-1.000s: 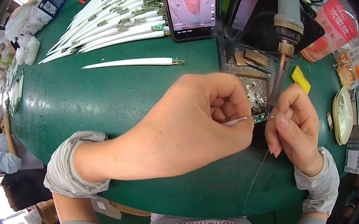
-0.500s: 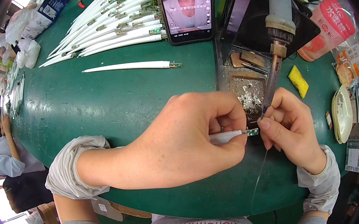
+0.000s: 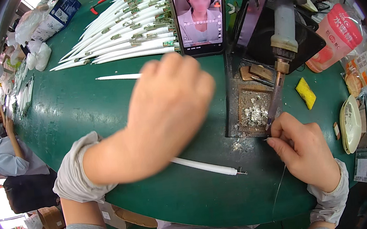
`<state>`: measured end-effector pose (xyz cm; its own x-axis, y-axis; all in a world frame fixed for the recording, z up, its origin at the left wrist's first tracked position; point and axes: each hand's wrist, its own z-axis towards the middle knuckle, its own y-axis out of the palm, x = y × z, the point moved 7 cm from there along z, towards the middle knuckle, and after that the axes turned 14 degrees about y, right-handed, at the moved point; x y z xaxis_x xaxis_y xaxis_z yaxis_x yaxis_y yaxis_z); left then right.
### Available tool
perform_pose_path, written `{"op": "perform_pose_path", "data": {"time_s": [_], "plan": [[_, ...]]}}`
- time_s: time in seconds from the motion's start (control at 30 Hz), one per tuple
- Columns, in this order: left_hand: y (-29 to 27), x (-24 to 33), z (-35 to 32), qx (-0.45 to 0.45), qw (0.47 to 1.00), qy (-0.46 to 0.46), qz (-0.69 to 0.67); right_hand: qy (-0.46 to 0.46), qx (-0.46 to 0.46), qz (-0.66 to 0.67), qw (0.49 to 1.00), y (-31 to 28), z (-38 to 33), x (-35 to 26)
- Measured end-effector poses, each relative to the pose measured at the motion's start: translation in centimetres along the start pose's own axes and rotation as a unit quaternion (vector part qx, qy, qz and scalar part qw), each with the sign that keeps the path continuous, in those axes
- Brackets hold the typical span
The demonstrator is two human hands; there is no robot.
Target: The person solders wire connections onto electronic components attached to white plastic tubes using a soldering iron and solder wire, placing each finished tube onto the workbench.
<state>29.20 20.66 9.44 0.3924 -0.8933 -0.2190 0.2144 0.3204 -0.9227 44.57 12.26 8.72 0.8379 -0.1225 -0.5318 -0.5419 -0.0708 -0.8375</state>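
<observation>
My left hand [image 3: 171, 100] is raised over the middle of the table, blurred, its back up and its fingers hidden. It covers the board end of a white tapered stick [image 3: 117, 77], whose thin tip shows to the left. Below my left wrist lies another white stick [image 3: 207, 166], with a small metal piece at its right end. My right hand [image 3: 306, 153] pinches a thin solder wire [image 3: 279, 191] that trails down toward the table's near edge. The wire's short end is close beside the tip of the soldering iron [image 3: 273, 107], which points down in its holder.
Many white sticks with small circuit boards [image 3: 134, 30] lie in a pile at the back. A phone [image 3: 198, 19] stands beside them. A solder-flecked tray [image 3: 254, 107], a yellow sponge [image 3: 305, 93], a pink package [image 3: 335, 38] and a pale dish [image 3: 350, 123] are right. Another person [image 3: 11, 152] sits far left.
My left hand has moved up and away from the iron, where it held a white stick with a green board. A stick with a metal end now shows below my wrist. My right hand has lowered slightly.
</observation>
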Motion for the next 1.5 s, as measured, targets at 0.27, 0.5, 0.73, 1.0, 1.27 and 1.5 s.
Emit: {"op": "perform_pose_path", "data": {"time_s": [0.27,0.5,0.73,1.0,1.27,1.5], "plan": [[0.1,-1.3,-0.2,0.003,0.964,0.013,-0.266,0.04,-0.117,0.233,0.965,0.9,0.2,0.1],[-0.2,3.1,-0.2,-0.128,0.751,-0.035,-0.647,0.073,-0.113,0.403,0.905,1.5,0.0,0.5],[0.7,3.4,-0.5,-0.101,0.726,-0.081,-0.675,0.026,-0.13,0.384,0.914,1.7,0.0,0.1],[0.1,3.5,-0.2,-0.047,0.76,-0.026,-0.648,0.025,-0.134,0.382,0.914,2.2,0.0,0.3],[0.4,3.7,-0.4,-0.065,0.758,-0.026,-0.648,0.021,-0.135,0.385,0.913,2.3,0.0,0.2],[0.5,3.8,-0.3,-0.078,0.755,-0.037,-0.651,0.05,-0.16,0.414,0.895,2.7,0.2,0.5]]}}
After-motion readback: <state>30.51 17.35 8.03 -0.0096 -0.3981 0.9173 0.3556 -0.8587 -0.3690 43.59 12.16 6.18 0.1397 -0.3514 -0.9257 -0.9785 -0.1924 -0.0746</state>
